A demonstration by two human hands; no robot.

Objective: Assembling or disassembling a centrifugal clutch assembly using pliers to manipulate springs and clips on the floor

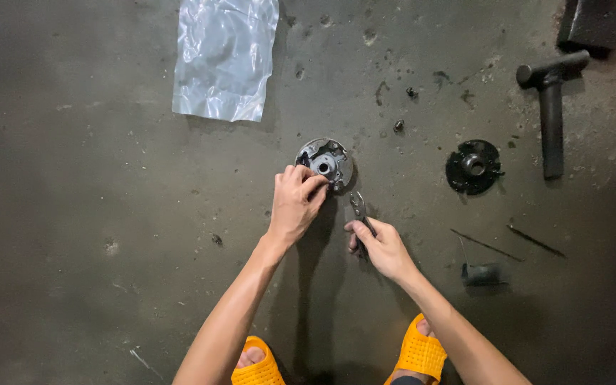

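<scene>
On the dark concrete floor lies a round grey metal plate (328, 160) with a hub hole in its middle. My left hand (295, 202) pinches its near edge with thumb and fingers. Just right of it, my right hand (381, 247) is closed around the handles of a pair of pliers (358, 208), whose jaws point toward the plate's lower right edge. Whether the jaws touch the plate cannot be told.
A clear plastic bag (224, 57) lies at the top. To the right sit a black round disc (473, 167), a black T-shaped tool (552, 107), two thin rods (486, 245), and a small dark cylinder (480, 274). Orange sandals (419, 352) show at the bottom.
</scene>
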